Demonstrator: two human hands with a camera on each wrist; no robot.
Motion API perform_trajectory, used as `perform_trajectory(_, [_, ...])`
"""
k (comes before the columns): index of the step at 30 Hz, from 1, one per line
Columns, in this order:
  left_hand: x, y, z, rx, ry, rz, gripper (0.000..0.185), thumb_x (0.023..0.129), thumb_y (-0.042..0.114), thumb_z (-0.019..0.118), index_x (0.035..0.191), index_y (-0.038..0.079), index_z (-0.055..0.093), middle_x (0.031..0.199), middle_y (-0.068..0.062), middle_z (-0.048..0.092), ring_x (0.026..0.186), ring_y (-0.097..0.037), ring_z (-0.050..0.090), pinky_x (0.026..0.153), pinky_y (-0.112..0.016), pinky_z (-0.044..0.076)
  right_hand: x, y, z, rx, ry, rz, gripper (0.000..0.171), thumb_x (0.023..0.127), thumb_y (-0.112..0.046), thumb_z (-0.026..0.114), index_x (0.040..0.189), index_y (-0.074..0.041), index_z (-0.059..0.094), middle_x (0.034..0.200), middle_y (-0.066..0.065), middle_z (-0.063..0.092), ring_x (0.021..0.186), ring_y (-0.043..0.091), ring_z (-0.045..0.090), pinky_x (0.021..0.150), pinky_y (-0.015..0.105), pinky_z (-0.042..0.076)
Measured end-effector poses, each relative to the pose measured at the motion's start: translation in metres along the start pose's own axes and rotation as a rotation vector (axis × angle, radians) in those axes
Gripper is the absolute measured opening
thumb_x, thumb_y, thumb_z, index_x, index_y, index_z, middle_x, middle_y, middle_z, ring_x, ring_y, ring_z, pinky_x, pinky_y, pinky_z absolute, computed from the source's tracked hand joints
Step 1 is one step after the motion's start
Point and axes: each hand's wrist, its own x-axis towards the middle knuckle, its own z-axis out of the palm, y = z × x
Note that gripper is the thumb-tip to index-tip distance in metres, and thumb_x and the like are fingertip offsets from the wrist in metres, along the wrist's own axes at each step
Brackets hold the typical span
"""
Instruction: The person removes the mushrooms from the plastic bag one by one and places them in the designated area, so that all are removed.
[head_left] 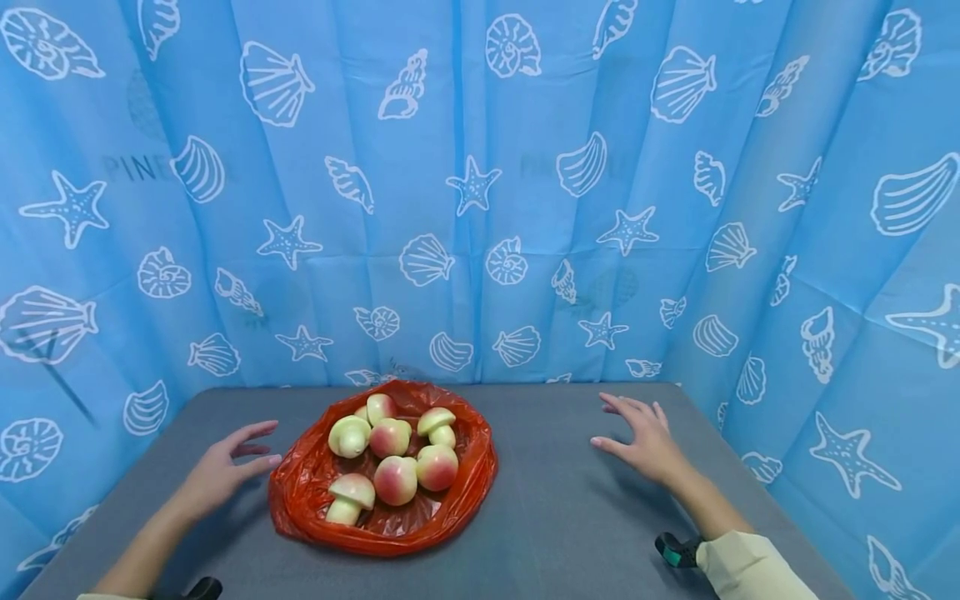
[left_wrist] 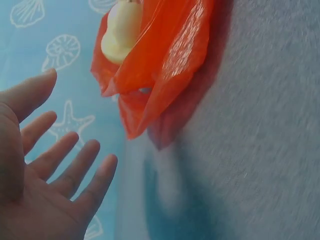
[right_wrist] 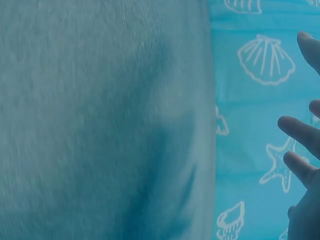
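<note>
Two hands (head_left: pixel 221 471) (head_left: pixel 648 443) loosely spread, left near red bag (head_left: pixel 477 475).

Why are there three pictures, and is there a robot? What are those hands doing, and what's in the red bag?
There's no robot here, just a person's two bare hands. The big picture comes from a camera on the person's head, looking forward and down. The other two come from cameras worn on the wrists, one for each hand.

On the grey table sits an open red plastic bag. Inside are cream-and-pink pieces; some are plainly mushroom-shaped, while others look round from here. Behind the table hangs a blue curtain with white seashells and starfish.

The left hand is beside the bag, and the right hand is over on the other side, farther from it. Both have their fingers spread, and neither holds anything.
</note>
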Motion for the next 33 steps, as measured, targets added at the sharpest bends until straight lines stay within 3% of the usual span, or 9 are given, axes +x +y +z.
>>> perform_trajectory(7, [0.0,0.002,0.015,-0.134,-0.053,-0.02,0.059,0.095,0.025,0.064,0.141,-0.005,0.042,0.139,-0.032,0.043,0.109,-0.04,0.058,0.074,-0.041,0.055,0.003,-0.007,0.007,0.007,0.012,-0.037,0.069,0.084,-0.036,0.077,0.14,-0.007,0.049,0.122,0.015,0.063,0.123,0.042,0.043,0.102,0.073,0.007])
perform_trajectory(14, [0.002,-0.005,0.024,-0.2,-0.105,-0.029,0.063,0.091,0.017,0.069,0.141,-0.007,0.04,0.136,-0.035,0.043,0.096,-0.03,0.063,0.069,-0.036,0.055,0.007,-0.018,0.014,0.044,0.011,-0.065,0.066,0.082,-0.029,0.079,0.138,-0.008,0.052,0.117,0.013,0.066,0.117,0.039,0.052,0.103,0.071,0.012])
perform_trajectory(18, [0.004,-0.008,0.029,-0.201,-0.104,-0.064,0.067,0.089,0.02,0.072,0.142,-0.005,0.04,0.136,-0.033,0.044,0.094,-0.027,0.063,0.069,-0.036,0.055,0.008,-0.026,0.022,0.035,-0.006,-0.065,0.064,0.082,-0.029,0.08,0.136,-0.009,0.054,0.115,0.009,0.067,0.114,0.035,0.055,0.104,0.069,0.017])
perform_trajectory(23, [0.005,-0.008,0.032,-0.173,-0.114,-0.07,0.068,0.088,0.024,0.073,0.141,-0.004,0.042,0.135,-0.033,0.044,0.096,-0.029,0.061,0.069,-0.036,0.055,0.01,-0.036,0.031,0.046,-0.02,-0.074,0.061,0.082,-0.026,0.08,0.136,-0.012,0.055,0.115,0.005,0.067,0.112,0.03,0.055,0.097,0.063,0.035])
perform_trajectory(33, [0.009,-0.01,0.037,-0.142,-0.107,-0.065,0.066,0.088,0.023,0.073,0.141,-0.003,0.044,0.131,-0.031,0.048,0.096,-0.028,0.06,0.066,-0.036,0.053,0.015,-0.052,0.045,0.085,-0.04,-0.125,0.059,0.081,-0.025,0.081,0.134,-0.014,0.057,0.111,0.001,0.067,0.11,0.025,0.057,0.091,0.056,0.044])
